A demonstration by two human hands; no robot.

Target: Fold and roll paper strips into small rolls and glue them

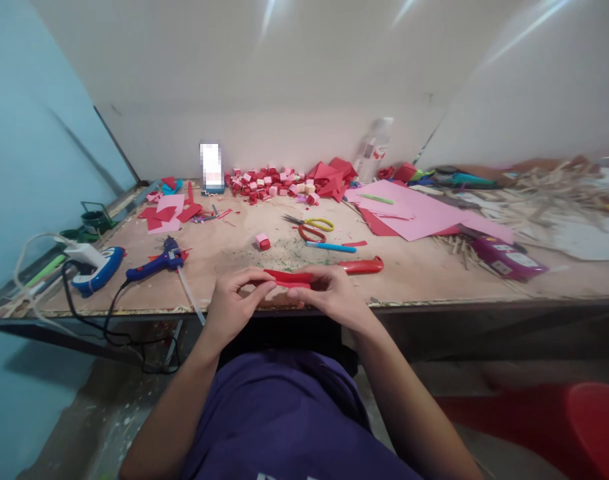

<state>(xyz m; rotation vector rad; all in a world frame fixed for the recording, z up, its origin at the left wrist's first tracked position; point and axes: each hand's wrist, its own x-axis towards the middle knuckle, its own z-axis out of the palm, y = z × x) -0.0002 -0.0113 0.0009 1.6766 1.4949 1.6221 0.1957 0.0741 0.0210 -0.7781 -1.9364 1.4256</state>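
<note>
Between my two hands, at the front edge of the table, is a folded strip of red paper. My left hand pinches its left end between thumb and fingers. The right end is gripped the same way by my right hand. Just behind them sits a small pink and red cube. Scissors with yellow and red handles lie farther back, beside a blue pen. A red-handled cutter lies right behind my right hand.
A blue glue gun and a power strip with cords are at left. Many small cubes are heaped at the back, near a phone and a bottle. Pink paper sheets and a purple box lie at right.
</note>
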